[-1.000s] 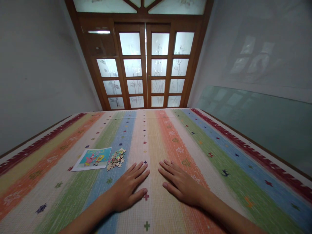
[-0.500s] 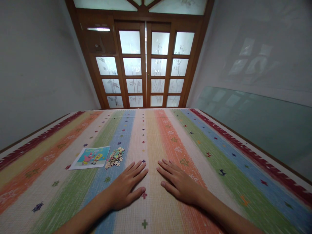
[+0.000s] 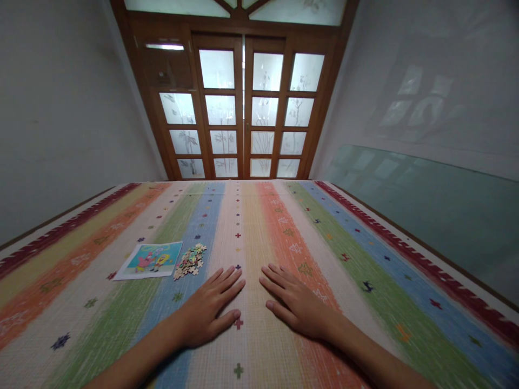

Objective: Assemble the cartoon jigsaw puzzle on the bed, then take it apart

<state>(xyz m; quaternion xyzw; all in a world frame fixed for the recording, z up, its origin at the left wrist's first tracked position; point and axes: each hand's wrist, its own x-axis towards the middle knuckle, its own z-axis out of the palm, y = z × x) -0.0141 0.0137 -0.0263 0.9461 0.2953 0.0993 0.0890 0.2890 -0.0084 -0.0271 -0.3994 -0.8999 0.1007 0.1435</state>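
Observation:
My left hand [image 3: 211, 308] lies flat, palm down, on the striped tablecloth [image 3: 251, 227], its fingers stretched forward and its thumb apart. Across a narrow gap, my right hand [image 3: 294, 302] rests the same way, on the yellow and orange stripes. Neither holds anything. Just beyond my left hand is a loose heap of jigsaw puzzle pieces [image 3: 190, 262], some coloured and some showing pale backs. Left of the heap, almost touching it, a printed cartoon picture [image 3: 151, 261] lies face up on the cloth.
Wooden doors with frosted glass panes [image 3: 243, 108] stand past the table's far edge. A pale wall [image 3: 52, 108] rises on the left. A greenish glass panel [image 3: 425, 216] leans along the right wall beside the table.
Both hands stay flat in the same spots on the cloth. The whole view has shifted very slightly; the pieces and the picture have not moved on the table.

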